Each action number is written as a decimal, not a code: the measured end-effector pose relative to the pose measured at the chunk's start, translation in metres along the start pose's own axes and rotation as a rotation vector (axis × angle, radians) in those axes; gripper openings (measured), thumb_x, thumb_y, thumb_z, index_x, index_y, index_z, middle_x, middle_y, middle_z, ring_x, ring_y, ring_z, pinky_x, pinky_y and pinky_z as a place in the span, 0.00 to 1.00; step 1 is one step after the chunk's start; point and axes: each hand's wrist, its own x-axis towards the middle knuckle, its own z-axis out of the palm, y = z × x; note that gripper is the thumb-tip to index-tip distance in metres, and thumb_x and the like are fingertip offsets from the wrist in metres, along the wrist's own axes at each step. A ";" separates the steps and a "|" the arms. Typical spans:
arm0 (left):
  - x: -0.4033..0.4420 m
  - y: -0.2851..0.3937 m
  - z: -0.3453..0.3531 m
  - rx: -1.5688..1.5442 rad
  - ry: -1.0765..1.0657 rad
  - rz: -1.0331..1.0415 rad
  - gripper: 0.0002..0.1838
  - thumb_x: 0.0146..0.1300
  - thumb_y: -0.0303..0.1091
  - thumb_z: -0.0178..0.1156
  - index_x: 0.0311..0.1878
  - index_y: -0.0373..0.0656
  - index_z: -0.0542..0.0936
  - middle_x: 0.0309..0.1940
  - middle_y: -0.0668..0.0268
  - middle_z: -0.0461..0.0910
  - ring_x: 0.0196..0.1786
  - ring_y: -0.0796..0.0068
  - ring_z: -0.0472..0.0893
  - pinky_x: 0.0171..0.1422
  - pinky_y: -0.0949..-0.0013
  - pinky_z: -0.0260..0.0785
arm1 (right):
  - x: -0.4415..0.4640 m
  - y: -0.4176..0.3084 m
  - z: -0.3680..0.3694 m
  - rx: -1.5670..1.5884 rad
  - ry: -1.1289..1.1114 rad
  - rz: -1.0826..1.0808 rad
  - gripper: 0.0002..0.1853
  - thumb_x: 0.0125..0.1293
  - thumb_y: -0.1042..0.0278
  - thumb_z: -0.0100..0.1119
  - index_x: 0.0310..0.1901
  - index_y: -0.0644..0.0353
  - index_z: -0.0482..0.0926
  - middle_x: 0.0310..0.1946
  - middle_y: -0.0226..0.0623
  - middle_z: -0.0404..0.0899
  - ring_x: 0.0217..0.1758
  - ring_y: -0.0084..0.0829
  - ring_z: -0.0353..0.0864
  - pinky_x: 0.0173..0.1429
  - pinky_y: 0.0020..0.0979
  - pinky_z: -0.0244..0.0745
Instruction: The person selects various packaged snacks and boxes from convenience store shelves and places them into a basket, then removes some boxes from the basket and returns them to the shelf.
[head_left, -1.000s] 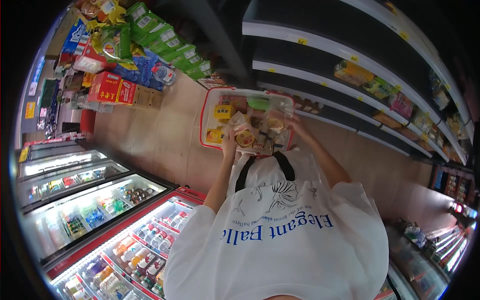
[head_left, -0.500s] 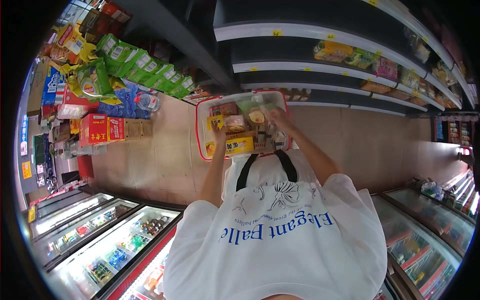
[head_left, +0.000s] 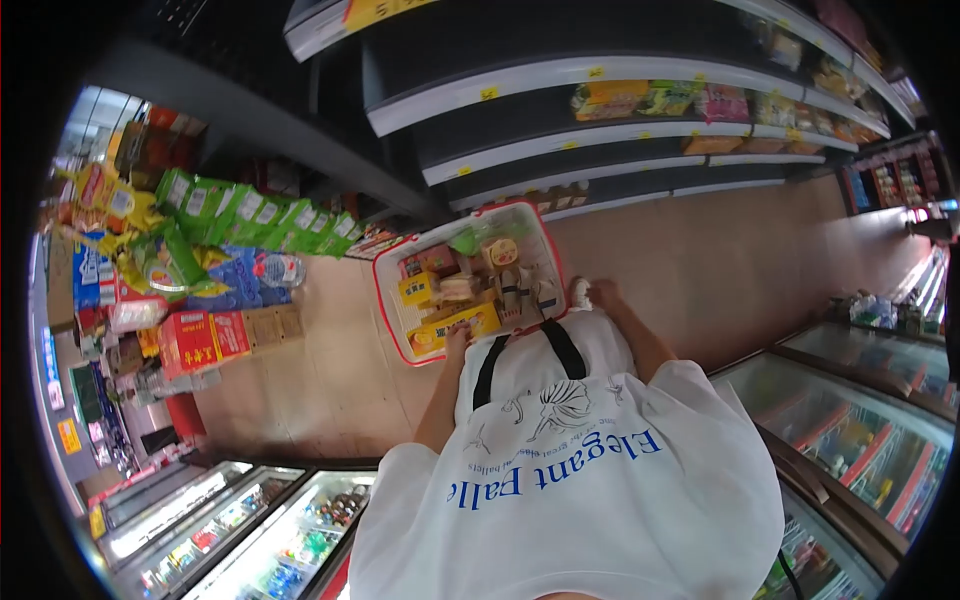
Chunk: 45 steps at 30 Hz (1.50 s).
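Red-rimmed shopping basket, holding packaged food, in front of you near shelving. Your left hand at near rim by yellow carton; right hand outside basket. Cannot tell whether either pinches or spreads. Best steady rim, hold basket level.

It was a grocery shop — yellow price tags lined the far shelves, glass-topped coolers stood near left and right — and a shopping basket held packaged food
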 end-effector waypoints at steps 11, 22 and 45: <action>-0.019 0.010 0.031 -0.036 0.195 0.061 0.10 0.52 0.28 0.50 0.38 0.40 0.76 0.25 0.66 0.75 0.27 0.78 0.75 0.28 0.76 0.67 | 0.004 -0.030 0.012 -0.396 -0.178 -0.120 0.08 0.56 0.72 0.47 0.35 0.65 0.73 0.25 0.47 0.77 0.19 0.36 0.78 0.20 0.30 0.74; -0.027 0.170 0.165 0.256 -0.387 0.617 0.22 0.56 0.36 0.59 0.53 0.41 0.66 0.38 0.64 0.74 0.36 0.76 0.74 0.38 0.74 0.68 | 0.043 -0.068 -0.024 -0.397 -0.250 0.163 0.10 0.58 0.62 0.50 0.39 0.56 0.70 0.30 0.39 0.77 0.31 0.32 0.80 0.33 0.33 0.74; 0.001 0.422 0.383 0.937 0.080 1.094 0.39 0.41 0.46 0.69 0.53 0.35 0.65 0.47 0.47 0.71 0.52 0.49 0.70 0.55 0.58 0.63 | 0.101 -0.122 -0.152 -0.017 -0.107 -0.320 0.10 0.59 0.67 0.50 0.42 0.56 0.69 0.32 0.34 0.75 0.32 0.26 0.77 0.33 0.27 0.74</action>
